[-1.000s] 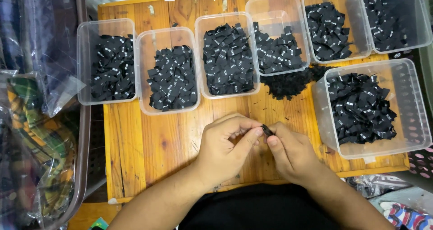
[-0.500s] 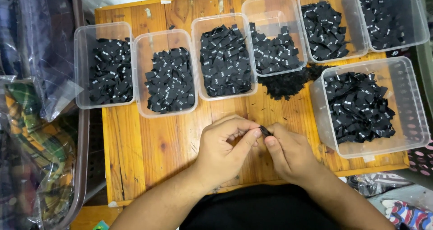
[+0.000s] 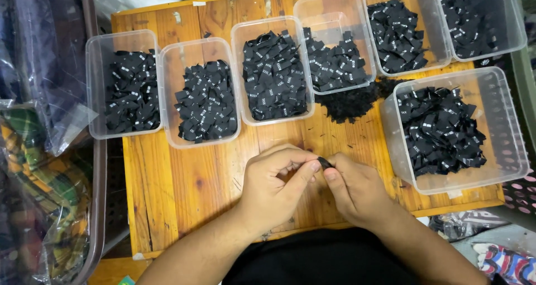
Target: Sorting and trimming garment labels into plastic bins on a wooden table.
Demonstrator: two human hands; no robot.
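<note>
Both hands [image 3: 312, 187] pinching label [image 3: 325, 162]

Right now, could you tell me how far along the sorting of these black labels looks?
Done: seven clear tubs hold sorted-looking black labels, such as the left tub and the right tub. In hand: the left hand and right hand pinch one label between the fingertips above the table. Left: a loose black pile lies on the table between the tubs.
</note>
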